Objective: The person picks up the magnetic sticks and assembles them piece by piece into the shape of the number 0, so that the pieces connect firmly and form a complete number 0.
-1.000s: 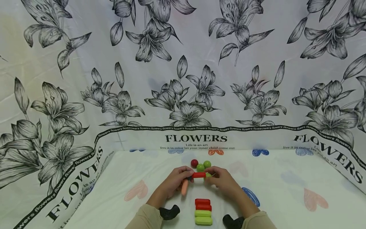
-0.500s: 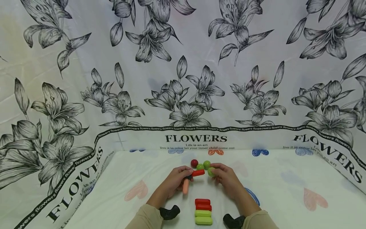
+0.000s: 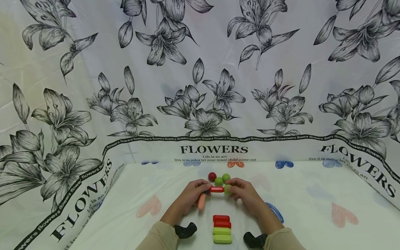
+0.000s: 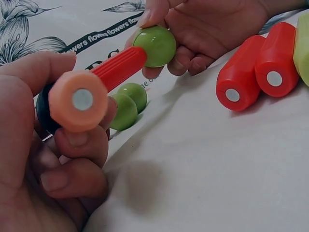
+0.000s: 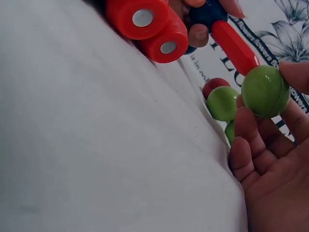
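Note:
My left hand (image 3: 191,196) grips a dark blue ball (image 5: 209,13) with two magnetic building sticks on it. One is an orange stick (image 3: 202,201) pointing back toward me, the other a red stick (image 3: 217,189) pointing right. Between thumb and fingers, my right hand (image 3: 245,191) pinches a green ball (image 5: 264,92). This ball meets the free end of the red stick in both wrist views. Most of the blue ball is hidden by left fingers. Both hands are held just above the cloth.
Beyond the hands lie a red ball (image 3: 212,176) and two more green balls (image 3: 218,181). Nearer to me, two red sticks (image 3: 221,218) and two yellow-green sticks (image 3: 222,239) lie side by side on the white cloth (image 3: 312,208). A flower-printed curtain (image 3: 200,104) hangs behind.
Half a second ago the green ball was apart from the tilted red stick. Now the stick is level and the right hand has brought the ball left against its end.

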Demonstrator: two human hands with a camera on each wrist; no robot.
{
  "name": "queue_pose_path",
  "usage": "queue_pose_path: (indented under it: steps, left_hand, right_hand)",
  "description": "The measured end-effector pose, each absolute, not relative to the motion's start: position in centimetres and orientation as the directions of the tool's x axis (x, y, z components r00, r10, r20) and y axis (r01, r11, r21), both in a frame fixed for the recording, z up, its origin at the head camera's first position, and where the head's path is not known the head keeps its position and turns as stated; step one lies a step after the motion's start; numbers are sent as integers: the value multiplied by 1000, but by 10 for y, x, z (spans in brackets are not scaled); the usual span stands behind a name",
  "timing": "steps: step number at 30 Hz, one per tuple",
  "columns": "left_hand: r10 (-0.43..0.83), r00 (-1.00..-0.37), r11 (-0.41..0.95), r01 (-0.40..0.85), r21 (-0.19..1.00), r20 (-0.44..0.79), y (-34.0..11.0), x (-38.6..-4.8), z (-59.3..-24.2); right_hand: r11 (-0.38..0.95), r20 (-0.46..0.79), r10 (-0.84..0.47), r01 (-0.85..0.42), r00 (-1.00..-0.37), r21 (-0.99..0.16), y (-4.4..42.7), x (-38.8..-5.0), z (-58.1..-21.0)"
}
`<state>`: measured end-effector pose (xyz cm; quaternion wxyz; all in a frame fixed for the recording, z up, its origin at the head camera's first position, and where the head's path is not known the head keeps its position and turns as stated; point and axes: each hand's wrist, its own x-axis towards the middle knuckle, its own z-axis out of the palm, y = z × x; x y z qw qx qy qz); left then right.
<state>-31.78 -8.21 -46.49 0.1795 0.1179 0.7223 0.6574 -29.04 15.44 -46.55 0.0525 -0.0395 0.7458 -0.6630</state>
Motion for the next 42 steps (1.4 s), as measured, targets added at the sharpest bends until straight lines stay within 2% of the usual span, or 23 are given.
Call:
queue_pose_path:
  steps: [11,18,23,29,34,42]
  left_hand:
    - [394,-913,106,-71,992,-107,-84,-319,-466]
    - [397,-910,106,-81,991,-116,-84,-320,-464]
    - [402,-907,105,-88,991,-123,-85,-320,-465]
    - [414,-905,98,-68,993,-103,-84,-321,-461]
    - [410,-906,99,-74,992,-109,-83,-321,-461]
    - [410,-906,85,-79,993,-107,-83,-319,-463]
  right_hand:
    - [168,14,-179,-45,-984,-985,156,-293,-468]
    - [190,-8,-44,-1,-999,-982,155,-293,-467]
    - [271,31,31,-21,-999,-962,155,-292,-469]
    - [409,111,-19,-109,-994,-906,156,-294,-467]
    - [465,99,-89,-130,-991,-876,155,-296,-467]
    - [479,162,3,-141,-987,-867,155,-293,-471]
